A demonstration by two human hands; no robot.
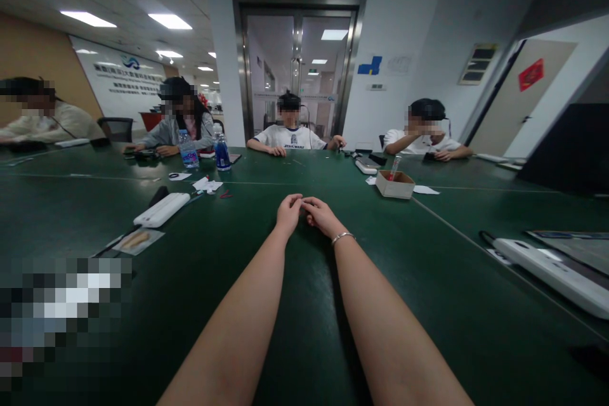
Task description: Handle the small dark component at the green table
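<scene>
Both arms stretch forward over the green table (228,279). My left hand (288,213) has its fingers drawn together, their tips meeting those of the other hand. My right hand (322,214), with a silver bangle (343,238) at the wrist, has curled fingers and a thumb and forefinger pinched close to the left fingertips. Anything between the fingertips is too small or too hidden to tell. Bare tabletop lies under both hands.
To the left lie a white power bank (162,210) and a clear bag (137,240). Two bottles (189,151) stand beyond scraps of paper (208,185). A small open box (394,186) stands at right, a white power strip (552,273) nearer. Several people wearing headgear sit across the table.
</scene>
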